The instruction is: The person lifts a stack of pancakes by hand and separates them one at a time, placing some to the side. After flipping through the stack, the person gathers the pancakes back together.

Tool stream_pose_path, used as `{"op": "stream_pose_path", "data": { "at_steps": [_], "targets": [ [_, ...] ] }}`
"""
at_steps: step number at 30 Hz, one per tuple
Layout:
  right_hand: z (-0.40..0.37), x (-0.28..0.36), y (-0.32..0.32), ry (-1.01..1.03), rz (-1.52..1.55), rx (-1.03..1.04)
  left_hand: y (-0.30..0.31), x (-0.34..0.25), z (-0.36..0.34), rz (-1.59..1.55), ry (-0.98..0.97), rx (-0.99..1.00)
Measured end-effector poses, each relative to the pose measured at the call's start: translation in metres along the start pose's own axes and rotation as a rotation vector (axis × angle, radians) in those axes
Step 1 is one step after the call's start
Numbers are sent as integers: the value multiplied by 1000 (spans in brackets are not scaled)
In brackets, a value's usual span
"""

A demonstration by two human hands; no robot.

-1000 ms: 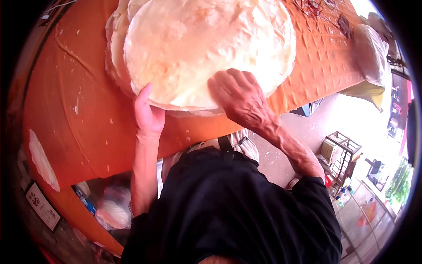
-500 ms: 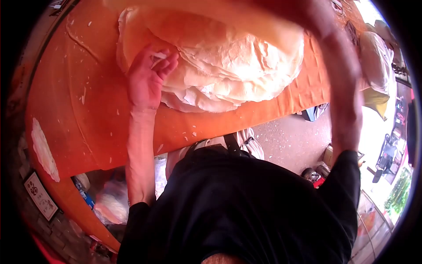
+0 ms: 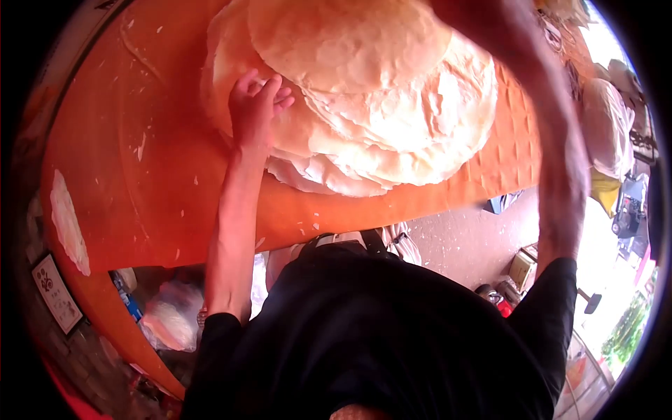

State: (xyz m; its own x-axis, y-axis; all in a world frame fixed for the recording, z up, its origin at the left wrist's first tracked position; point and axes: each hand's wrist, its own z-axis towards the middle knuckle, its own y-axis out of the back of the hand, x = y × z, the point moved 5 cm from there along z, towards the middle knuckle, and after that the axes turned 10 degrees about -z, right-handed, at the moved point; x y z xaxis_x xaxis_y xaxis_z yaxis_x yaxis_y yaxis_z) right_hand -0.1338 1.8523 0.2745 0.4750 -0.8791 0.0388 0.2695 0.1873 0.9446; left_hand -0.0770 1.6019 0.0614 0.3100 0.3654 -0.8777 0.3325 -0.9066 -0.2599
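Where the top sheet (image 3: 350,45) lies: over the far side of the pile, its rounded near rim set back, so it no longer covers the layers closest to you.
Pile of sheets (image 3: 420,136): on the orange tabletop (image 3: 98,175), just beside its near edge; the bared layers look rumpled and overlap unevenly.
What the shift means: the near margin of the pile is exposed, and its thin, wavy rims look easy to crease or tear.
Your left hand (image 3: 253,108): over the left side of the pile, nearest its rumpled layers, fingers loosely curled; you seem to grip no sheet, but whether a small pale bit is pinched there you cannot tell.
Your right forearm (image 3: 563,161): stretches past the right side of the pile toward the far edge and blurs; your right hand is out of view, so its grip cannot be told.
Left edge of the tabletop: a long, pale torn piece (image 3: 68,220) lies along it, with small scraps scattered between it and the pile.
Right end: a whitish sack (image 3: 607,129) sits there, a yellow bag (image 3: 603,189) just below it.
Under the near edge: a clear plastic bag (image 3: 171,318) with pale contents.
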Motion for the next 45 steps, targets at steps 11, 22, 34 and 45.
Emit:
{"op": "stream_pose_path", "data": {
  "at_steps": [11,22,34,45],
  "targets": [
    [21,7,-36,178,-152,-353,-24,-6,19,-59,140,162],
    [-45,15,-154,-154,55,244,-27,9,25,-286,198,397],
    [-40,21,-148,-187,156,97,-47,6,30,-610,104,412],
    [-38,25,-155,-177,96,134,-41,3,47,-442,131,259]
  ]
}}
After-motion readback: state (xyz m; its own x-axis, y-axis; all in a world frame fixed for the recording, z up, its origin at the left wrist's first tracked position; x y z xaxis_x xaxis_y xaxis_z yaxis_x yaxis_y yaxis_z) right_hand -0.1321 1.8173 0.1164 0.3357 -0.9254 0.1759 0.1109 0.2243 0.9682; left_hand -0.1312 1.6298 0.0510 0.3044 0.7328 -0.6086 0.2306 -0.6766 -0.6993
